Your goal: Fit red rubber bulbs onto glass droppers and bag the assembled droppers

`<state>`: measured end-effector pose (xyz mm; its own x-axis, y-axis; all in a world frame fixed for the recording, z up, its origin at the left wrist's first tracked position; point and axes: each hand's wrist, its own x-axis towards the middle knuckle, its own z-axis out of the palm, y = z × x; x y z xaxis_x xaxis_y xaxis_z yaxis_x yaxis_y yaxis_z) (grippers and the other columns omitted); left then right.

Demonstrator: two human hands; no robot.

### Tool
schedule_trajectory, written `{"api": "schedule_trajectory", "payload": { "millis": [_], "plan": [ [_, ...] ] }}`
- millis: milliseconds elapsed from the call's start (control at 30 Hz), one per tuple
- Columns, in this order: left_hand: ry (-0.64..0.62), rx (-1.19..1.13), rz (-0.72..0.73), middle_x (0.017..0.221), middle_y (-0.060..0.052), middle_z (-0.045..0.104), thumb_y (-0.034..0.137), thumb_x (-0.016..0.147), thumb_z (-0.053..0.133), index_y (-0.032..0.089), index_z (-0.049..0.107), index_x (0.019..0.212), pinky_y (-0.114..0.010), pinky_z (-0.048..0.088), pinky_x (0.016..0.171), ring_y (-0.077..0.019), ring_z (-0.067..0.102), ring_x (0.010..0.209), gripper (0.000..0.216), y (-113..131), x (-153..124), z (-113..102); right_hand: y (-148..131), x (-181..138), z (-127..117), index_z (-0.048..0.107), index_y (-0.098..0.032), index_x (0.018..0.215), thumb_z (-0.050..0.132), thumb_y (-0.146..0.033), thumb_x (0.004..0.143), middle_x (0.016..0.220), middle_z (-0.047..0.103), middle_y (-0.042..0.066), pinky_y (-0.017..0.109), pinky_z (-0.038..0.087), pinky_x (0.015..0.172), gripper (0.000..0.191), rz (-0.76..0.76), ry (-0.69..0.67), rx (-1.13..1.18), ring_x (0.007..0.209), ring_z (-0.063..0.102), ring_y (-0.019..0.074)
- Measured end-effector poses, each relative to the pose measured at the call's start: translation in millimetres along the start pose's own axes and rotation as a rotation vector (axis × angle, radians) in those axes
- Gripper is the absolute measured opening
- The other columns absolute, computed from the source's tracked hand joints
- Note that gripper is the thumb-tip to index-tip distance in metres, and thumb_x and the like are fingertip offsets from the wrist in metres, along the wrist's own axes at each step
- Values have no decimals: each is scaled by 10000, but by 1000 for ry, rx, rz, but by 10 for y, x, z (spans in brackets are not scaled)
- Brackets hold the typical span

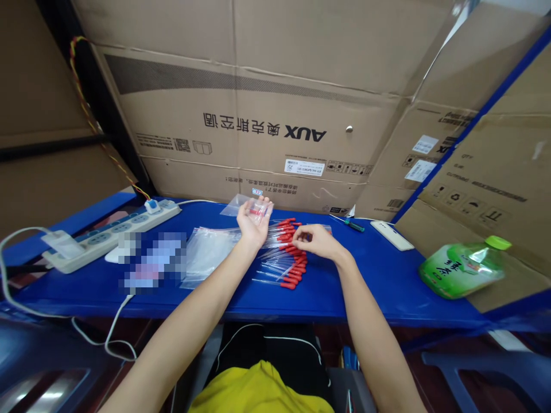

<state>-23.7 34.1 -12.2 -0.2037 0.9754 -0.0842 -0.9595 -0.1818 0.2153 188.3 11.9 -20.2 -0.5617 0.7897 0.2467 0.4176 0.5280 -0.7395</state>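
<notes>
My left hand (pixel 253 225) is turned palm up, its fingers curled around a small clear plastic bag (pixel 235 205). Something red shows through the plastic at the fingers. Over a pile of thin clear droppers with red bulb ends (pixel 297 274), my right hand (pixel 317 240) has its thumb and fingers pinched together. Whether anything is between those fingertips I cannot make out. The droppers lie fanned on the blue table (pixel 327 295), bulbs toward the right. Left of them, a stack of flat clear zip bags (pixel 206 252) lies partly behind my left forearm.
A white power strip (pixel 116 232) with plugs and cables runs along the left, near a blurred-out phone (pixel 155 261). Toward the right are a green-handled screwdriver (pixel 353 225), a white flat device (pixel 391 235) and a green drink bottle (pixel 460 268). Cardboard (pixel 258 86) walls the back.
</notes>
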Motion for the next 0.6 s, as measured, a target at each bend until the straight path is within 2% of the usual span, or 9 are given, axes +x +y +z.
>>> {"api": "schedule_trajectory", "payload": {
  "millis": [167, 300, 433, 600],
  "plan": [
    [-39, -10, 7, 1055, -129, 738, 323, 966, 497, 175, 584, 969, -421, 568, 972, -249, 729, 1064, 172, 32, -1, 18, -73, 17, -14, 670, -190, 835, 689, -367, 852, 682, 630, -16, 256, 398, 574, 179, -67, 431, 112, 595, 530, 125],
    [-28, -8, 4, 1050, -128, 739, 329, 970, 498, 173, 590, 986, -424, 565, 982, -251, 728, 1072, 182, 20, -4, 11, -115, 30, 29, 677, -202, 858, 718, -397, 850, 689, 653, -4, 267, 438, 575, 200, -115, 616, 153, 606, 577, 143],
    [-40, 17, -23, 1001, -120, 740, 337, 973, 501, 167, 604, 995, -436, 567, 978, -256, 736, 1034, 200, -80, -71, 5, -156, 71, 176, 717, -206, 906, 731, -388, 858, 785, 728, 25, 284, 506, 634, 188, -158, 610, 139, 679, 653, 166],
    [-77, 84, -83, 1027, -124, 745, 334, 968, 509, 164, 625, 1016, -457, 552, 1019, -266, 731, 1060, 211, -244, -218, 6, -205, 143, 401, 770, -224, 1038, 679, -308, 897, 998, 795, 51, 317, 556, 762, 188, -255, 447, -32, 837, 720, 199]
  ]
}}
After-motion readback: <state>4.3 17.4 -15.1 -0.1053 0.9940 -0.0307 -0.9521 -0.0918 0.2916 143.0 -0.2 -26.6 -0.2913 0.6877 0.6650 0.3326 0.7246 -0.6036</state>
